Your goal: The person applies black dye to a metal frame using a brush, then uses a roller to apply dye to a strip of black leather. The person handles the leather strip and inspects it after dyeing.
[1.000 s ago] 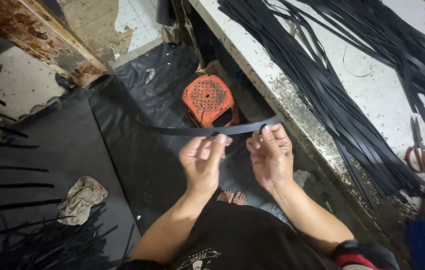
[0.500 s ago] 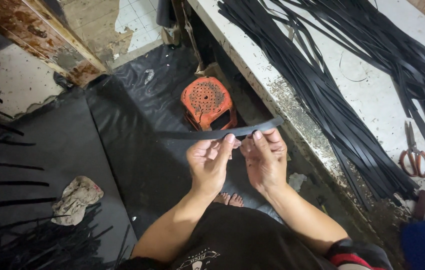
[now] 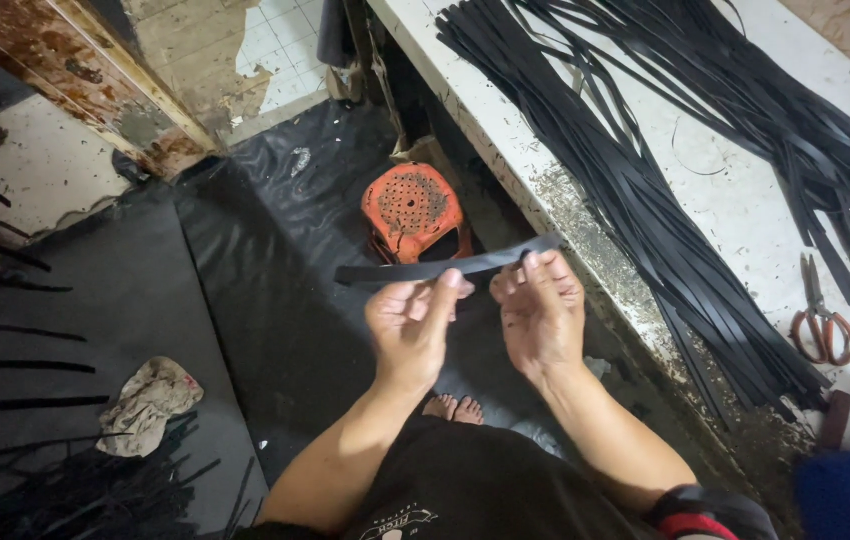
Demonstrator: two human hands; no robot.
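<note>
I judge the black strip point(image 3: 445, 268) could slip and drop onto the dark sheet point(image 3: 275, 300) below, since only my fingertips pinch it. My left hand point(image 3: 410, 330) and right hand point(image 3: 540, 310) sit mid-frame, palms toward me, fingers closed on the strip, which runs level just under the orange stool point(image 3: 410, 212), near the white bench point(image 3: 745, 200).

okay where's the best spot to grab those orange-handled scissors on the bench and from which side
Probably by the orange handle loops of the scissors, coming from above on the near side. They lie flat on the white bench, blades pointing away, handles toward the person.
</note>
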